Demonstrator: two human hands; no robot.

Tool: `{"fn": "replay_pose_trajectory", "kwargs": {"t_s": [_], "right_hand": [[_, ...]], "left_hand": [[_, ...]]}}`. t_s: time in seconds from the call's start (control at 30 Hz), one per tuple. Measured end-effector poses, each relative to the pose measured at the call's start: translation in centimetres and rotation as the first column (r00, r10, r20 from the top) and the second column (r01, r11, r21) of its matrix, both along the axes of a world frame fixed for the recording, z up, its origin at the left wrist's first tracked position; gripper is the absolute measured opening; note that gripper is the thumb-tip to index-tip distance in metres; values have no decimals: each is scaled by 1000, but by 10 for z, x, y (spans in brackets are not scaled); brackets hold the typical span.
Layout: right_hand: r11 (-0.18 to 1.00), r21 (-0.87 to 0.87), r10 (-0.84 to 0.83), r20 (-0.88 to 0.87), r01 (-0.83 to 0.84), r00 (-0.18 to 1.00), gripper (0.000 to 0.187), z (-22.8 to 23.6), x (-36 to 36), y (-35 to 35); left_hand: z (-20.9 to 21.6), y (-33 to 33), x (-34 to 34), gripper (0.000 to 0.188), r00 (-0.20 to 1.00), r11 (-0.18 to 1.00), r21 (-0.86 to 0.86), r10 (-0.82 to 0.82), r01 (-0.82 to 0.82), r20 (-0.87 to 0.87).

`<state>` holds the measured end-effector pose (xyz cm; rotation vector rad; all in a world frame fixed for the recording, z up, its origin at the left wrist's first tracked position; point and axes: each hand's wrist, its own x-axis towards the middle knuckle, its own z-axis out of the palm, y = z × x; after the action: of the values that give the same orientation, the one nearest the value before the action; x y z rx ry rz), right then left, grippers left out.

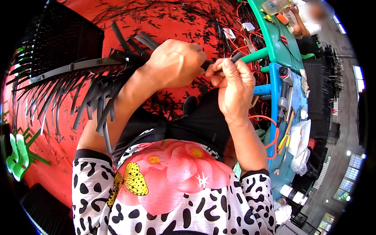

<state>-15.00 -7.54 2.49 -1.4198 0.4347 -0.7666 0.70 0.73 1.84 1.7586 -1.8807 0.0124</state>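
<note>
The black strip (pixel 237 57) could slip if our right hand (pixel 235 86), fingers pinching it, loosens; our left hand (pixel 177 62) curls its fingers, on what we cannot tell.

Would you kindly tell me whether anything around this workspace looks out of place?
Yes: many short black scraps lie strewn over the red floor in no order, which looks untidy, like uncleared litter.

Red floor (pixel 55 174), black scraps (pixel 167 95), perhaps plastic
</note>
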Motion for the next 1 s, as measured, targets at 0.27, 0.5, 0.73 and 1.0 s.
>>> {"fn": "replay_pose_trajectory", "kwargs": {"t_s": [0.27,0.5,0.73,1.0], "right_hand": [[999,-37,29,-48,-31,998,28,24,-10,9],[949,-279,88,-211,-147,973,30,36,22,-26],[816,-442,153,-456,-372,877,27,-5,69,-77],[756,-346,118,-763,-556,635,29,-26,76,-94]], "left_hand": [[-5,6,-9,21,999,998,-65,-10,7,-40],[-14,5,-16,22,998,993,-110,36,-42,-51],[-7,11,-19,23,998,990,-130,50,-45,28],[-5,7,-18,25,998,990,-142,-7,-1,-57]]}}
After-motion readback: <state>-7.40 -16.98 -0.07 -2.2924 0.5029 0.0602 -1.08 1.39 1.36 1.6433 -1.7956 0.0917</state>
